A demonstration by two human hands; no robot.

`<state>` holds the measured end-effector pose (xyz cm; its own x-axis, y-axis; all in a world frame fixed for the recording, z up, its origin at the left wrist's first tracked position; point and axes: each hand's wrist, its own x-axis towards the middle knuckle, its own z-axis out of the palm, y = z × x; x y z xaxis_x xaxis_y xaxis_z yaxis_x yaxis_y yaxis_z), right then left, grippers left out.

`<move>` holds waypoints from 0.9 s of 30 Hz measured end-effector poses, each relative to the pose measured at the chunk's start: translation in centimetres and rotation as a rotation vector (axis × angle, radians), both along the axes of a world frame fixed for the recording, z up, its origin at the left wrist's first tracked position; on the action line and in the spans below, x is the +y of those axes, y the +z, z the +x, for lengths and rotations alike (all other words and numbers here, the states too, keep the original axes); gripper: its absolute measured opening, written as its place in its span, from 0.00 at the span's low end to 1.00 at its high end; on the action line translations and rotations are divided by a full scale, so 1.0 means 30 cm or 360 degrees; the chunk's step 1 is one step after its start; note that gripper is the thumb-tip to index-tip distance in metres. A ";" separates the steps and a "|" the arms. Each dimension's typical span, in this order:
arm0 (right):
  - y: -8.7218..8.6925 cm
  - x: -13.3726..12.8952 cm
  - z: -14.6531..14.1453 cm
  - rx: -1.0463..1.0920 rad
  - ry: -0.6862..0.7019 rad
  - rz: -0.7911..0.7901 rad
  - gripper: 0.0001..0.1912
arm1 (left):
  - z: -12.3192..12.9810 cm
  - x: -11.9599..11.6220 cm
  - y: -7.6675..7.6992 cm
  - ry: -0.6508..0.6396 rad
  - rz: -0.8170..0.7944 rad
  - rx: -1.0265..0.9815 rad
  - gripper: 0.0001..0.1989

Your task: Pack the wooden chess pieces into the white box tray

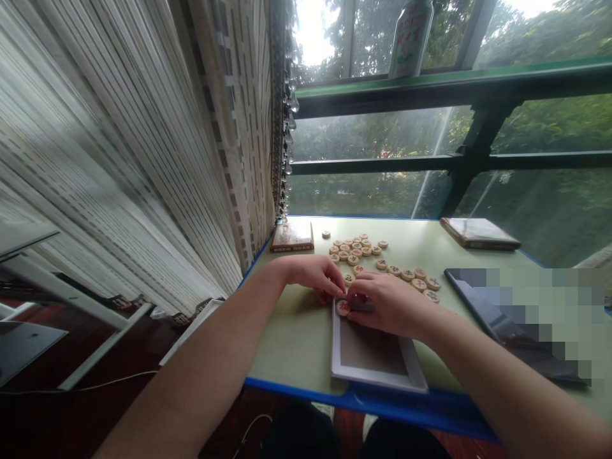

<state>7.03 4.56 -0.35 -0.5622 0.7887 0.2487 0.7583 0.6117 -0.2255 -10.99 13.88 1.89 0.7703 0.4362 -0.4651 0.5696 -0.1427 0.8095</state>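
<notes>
A shallow box with a pale rim and a brown inside lies near the table's front edge. One round wooden piece with a red character sits in its far left corner. My right hand is curled over the far side of the box, thumb and fingers around the right side of that piece. My left hand is at the far left corner, fingers bent and fingertips close together; anything between them is too small to tell. Several round wooden pieces with red or dark characters are spread beyond both hands.
A boxed item stands at the table's back left, another at the back right. A dark flat device lies on the right. A can stands on the window ledge; a curtain hangs left.
</notes>
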 end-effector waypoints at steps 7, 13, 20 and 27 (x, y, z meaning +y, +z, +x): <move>0.005 -0.005 -0.007 0.0027 0.0070 -0.0016 0.11 | 0.002 0.003 0.002 -0.0026 0.0064 0.0029 0.15; 0.002 -0.005 -0.013 0.0011 0.0025 -0.0029 0.12 | 0.004 0.006 -0.002 -0.0021 0.0039 0.0032 0.15; -0.003 -0.006 -0.016 -0.0009 -0.0013 -0.0019 0.11 | 0.003 0.002 0.002 0.0009 0.0016 0.0040 0.16; -0.009 -0.011 -0.019 -0.0004 -0.0013 -0.0009 0.13 | 0.003 0.000 -0.002 0.0003 0.0050 0.0034 0.15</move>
<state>6.46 4.24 -0.60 -0.5561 0.7948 0.2429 0.7639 0.6039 -0.2273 -10.91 13.87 1.85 0.7594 0.4521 -0.4678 0.5871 -0.1666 0.7922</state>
